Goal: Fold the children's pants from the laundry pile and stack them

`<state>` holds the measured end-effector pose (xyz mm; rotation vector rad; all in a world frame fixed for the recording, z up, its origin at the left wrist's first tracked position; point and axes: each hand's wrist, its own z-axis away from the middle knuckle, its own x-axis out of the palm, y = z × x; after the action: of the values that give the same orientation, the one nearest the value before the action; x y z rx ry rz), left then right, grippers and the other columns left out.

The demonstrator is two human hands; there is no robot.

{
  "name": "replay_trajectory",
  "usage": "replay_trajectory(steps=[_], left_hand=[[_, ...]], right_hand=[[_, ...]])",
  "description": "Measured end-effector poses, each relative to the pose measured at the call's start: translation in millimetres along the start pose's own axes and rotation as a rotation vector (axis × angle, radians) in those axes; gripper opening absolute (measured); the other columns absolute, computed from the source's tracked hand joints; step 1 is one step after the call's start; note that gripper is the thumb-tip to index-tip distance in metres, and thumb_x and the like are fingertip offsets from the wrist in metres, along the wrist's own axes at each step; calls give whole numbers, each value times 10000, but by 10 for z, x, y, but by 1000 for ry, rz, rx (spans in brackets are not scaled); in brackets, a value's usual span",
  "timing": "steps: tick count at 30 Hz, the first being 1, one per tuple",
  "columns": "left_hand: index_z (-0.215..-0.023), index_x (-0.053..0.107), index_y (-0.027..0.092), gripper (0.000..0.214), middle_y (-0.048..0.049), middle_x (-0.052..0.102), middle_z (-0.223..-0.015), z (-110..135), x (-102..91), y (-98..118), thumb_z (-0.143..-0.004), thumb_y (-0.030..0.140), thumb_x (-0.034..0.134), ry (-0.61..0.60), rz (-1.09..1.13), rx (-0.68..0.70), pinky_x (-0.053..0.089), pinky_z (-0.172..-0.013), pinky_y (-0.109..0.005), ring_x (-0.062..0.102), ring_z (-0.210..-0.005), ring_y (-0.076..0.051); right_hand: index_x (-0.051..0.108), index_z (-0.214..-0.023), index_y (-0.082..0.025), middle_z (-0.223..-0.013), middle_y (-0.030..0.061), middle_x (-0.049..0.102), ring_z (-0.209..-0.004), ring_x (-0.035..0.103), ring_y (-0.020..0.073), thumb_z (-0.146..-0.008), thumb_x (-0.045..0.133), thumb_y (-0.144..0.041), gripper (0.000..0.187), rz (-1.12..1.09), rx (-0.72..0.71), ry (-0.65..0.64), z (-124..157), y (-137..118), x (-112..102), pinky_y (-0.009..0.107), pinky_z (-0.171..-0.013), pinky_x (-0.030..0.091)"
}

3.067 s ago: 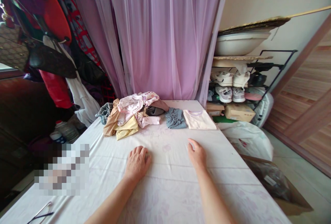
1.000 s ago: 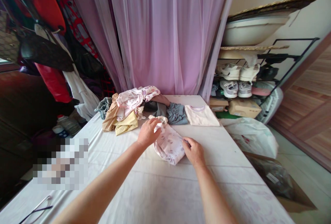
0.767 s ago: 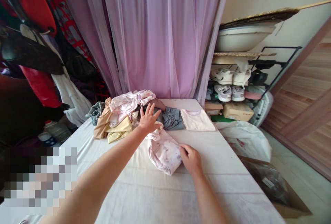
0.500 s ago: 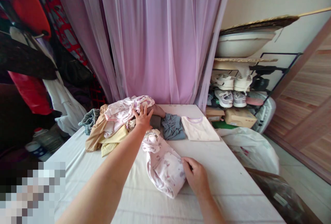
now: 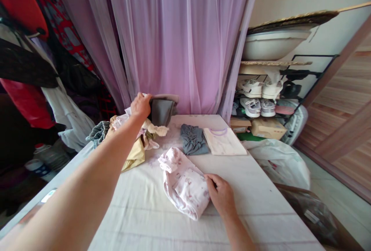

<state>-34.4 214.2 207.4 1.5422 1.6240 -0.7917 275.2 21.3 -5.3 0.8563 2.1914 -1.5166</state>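
Grey cloth (image 5: 161,111) hangs lifted above the heap, clenched in our left grip (image 5: 140,106), which its folds partly hide, so we cannot tell what garment it is. Our right grip (image 5: 222,197) lies against a bunched pale pink printed garment (image 5: 184,183) on the white-sheeted table (image 5: 162,220), and we cannot tell whether it grasps

one camera worn on the head looks forward and down from above the person, close over the left hand (image 5: 140,106) and right hand (image 5: 220,196), along the table (image 5: 150,216) toward a curtain (image 5: 179,42), a shoe rack (image 5: 290,88) at right.
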Motion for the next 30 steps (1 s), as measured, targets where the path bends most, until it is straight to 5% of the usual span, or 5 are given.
replay_trajectory(steps=[5,9,15,22,30], left_hand=[[-1296,568,173,422,-108,488,-1258,-146,-270,-264,-1025,261,258,79,-48,133,380,-966,-483,438,-1224,-357],[-1130,662,159,326,-136,501,-1286,332,138,-340,-972,182,378,-72,-123,199,378,-984,-459,412,-1271,-351],[-1217,650,259,392,-132,552,-1245,809,694,-209,-837,196,581,-360,-175,213,417,-939,-414,517,-1180,-318],[-1193,676,231,393,-142,600,-1236,714,528,-123,-821,203,552,-342,-204,284,372,-942,-460,517,-1179,-348],[-1000,727,218,311,-82,700,-1083,943,381,9,-844,125,474,-195,-63,504,238,-1046,-515,570,-1081,-285]], right_hand=[[748,-845,-219,-883,83,767,-825,713,233,-894,409,-384,381,8,8,-5,-6,11,5,292,-753,515],[750,-838,-217,-867,92,766,-805,709,231,-891,408,-390,387,-2,16,-8,-10,1,2,282,-731,509],[759,-837,-202,-854,104,765,-783,703,230,-883,406,-425,419,-3,33,-13,-4,-12,-9,283,-717,503],[760,-860,-206,-880,106,765,-815,699,238,-892,392,-438,436,4,36,-19,1,3,-3,294,-739,503],[741,-949,-203,-910,88,758,-842,695,223,-875,432,-357,353,51,-18,-1,-1,36,31,302,-778,504]])
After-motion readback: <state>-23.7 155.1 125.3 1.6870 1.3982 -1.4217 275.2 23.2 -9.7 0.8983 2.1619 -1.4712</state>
